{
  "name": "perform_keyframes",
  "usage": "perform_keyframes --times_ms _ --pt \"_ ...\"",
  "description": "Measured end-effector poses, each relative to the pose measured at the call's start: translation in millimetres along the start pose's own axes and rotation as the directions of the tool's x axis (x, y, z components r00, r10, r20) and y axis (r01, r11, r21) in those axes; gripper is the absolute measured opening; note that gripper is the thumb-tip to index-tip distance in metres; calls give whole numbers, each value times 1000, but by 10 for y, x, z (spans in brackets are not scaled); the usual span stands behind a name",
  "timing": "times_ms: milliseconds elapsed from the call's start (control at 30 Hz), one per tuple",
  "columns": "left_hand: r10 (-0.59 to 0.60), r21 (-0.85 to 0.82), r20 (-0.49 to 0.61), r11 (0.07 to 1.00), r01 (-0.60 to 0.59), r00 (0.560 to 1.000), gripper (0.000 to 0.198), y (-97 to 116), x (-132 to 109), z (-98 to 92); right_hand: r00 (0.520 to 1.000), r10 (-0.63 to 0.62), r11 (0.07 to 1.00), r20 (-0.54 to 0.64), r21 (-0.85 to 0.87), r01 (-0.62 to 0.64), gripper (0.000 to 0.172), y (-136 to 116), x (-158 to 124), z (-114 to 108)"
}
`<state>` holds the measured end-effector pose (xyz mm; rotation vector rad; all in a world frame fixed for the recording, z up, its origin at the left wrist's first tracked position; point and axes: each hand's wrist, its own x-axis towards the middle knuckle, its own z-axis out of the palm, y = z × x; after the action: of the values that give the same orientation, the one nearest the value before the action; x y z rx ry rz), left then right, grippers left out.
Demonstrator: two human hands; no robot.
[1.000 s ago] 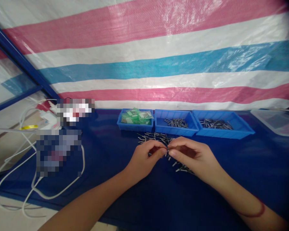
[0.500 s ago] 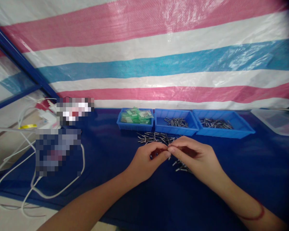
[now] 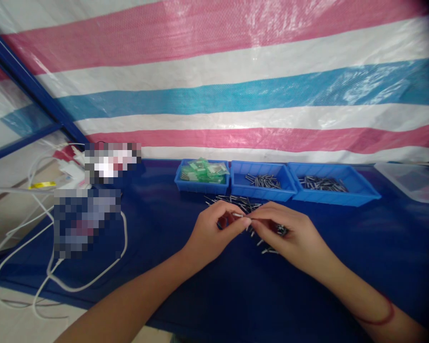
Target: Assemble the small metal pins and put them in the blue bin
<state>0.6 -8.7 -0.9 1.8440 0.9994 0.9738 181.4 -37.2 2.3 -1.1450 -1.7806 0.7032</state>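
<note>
Above the blue tabletop, my left hand (image 3: 210,230) is closed in a pinch on a slim metal rod (image 3: 238,215), whose pale end shows between thumb and forefinger. Fingertips of my right hand (image 3: 296,231) meet the left ones and pinch the rod's other side; how far it runs inside the fingers is hidden. Just beyond the hands lies a pile of thin black and silver rods (image 3: 232,199). More loose rods (image 3: 269,250) lie under the right hand, which partly covers them.
Behind the rods stand three blue bins in a row: one with green-and-clear packets (image 3: 203,171), a middle bin (image 3: 236,191) and a right bin (image 3: 353,199) with short metal pins. A clear plastic container (image 3: 407,183) is far right. White cables (image 3: 125,238) loop at left.
My left fingers have shifted slightly left, and the rod's pale end now shows between them. My right fingertips still meet them. The view has moved a little.
</note>
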Motion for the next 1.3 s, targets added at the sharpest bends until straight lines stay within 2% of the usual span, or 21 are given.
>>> perform_keyframes --times_ms 67,133,167,233,267,300,433,567,767,900,1033,1300 --pt "19 34 -8 999 -19 1000 19 3 -1 1 999 12 1000 37 -24 -11 11 16 9 5" --pt "30 74 -6 997 -29 1000 23 -2 0 3 989 134 990 -61 55 -131 11 63 30 -14" --pt "35 98 -2 995 -35 999 26 -7 1 4 961 232 965 -151 161 -207 11 99 48 -40" --pt "64 174 29 982 -68 998 29 -22 6 2 847 434 855 -306 436 -280 14 186 98 -135" --pt "86 226 56 969 -96 995 28 -31 7 -1 785 514 782 -346 565 -264 15 234 125 -203" --pt "105 286 89 950 -126 990 27 -41 7 -4 744 560 731 -364 640 -236 15 281 152 -280" --pt "109 503 231 837 -215 967 25 -87 -11 -16 682 650 613 -334 762 -211 10 434 207 -579" --pt "85 583 336 764 -278 938 22 -130 -24 -25 647 718 486 -257 850 -202 9 487 198 -672" --pt "79 605 415 720 -340 906 16 -146 8 -33 691 705 470 -161 836 -284 12 423 193 -496" --pt "122 586 427 717 -377 896 18 -163 19 -29 695 708 475 -128 815 -333 13 346 186 -401" --pt "142 581 435 710 -398 889 20 -173 20 -31 705 696 518 -139 777 -357 15 286 170 -364" --pt "160 601 435 681 -418 886 22 -186 24 -11 758 643 604 -110 681 -413 20 286 135 -293"
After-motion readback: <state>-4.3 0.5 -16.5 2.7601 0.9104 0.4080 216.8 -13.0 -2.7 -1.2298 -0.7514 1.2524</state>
